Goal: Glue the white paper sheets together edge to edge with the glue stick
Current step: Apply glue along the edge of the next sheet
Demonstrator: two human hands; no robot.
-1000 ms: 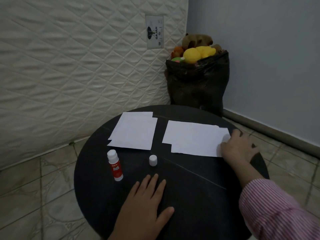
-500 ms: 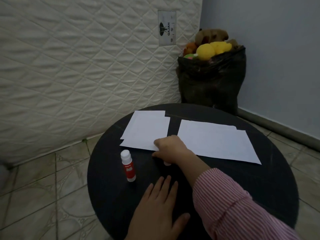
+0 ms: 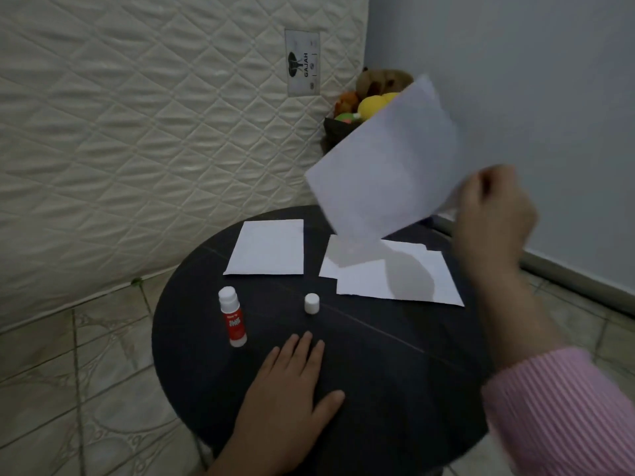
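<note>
My right hand (image 3: pixel 494 218) grips one white paper sheet (image 3: pixel 381 163) by its right edge and holds it tilted in the air above the round black table (image 3: pixel 378 372). Below it, more white sheets (image 3: pixel 395 273) lie overlapping on the table's right side. A separate white sheet (image 3: pixel 268 249) lies flat at the far left. The glue stick (image 3: pixel 232 316), white with a red label, stands upright near the left rim. Its white cap (image 3: pixel 311 303) stands apart from it in the middle. My left hand (image 3: pixel 292 389) rests flat on the table near the front, fingers spread, holding nothing.
A quilted cream mattress (image 3: pixel 154 132) leans against the wall behind the table. A black bag of soft toys (image 3: pixel 364 108) stands in the corner, partly hidden by the lifted sheet. Tiled floor (image 3: pixel 86 372) surrounds the table; a grey wall (image 3: pixel 532 80) is at right.
My right hand moved from the cap in the middle of the table to the right pile and lifted one sheet into the air. The left hand stayed flat.
</note>
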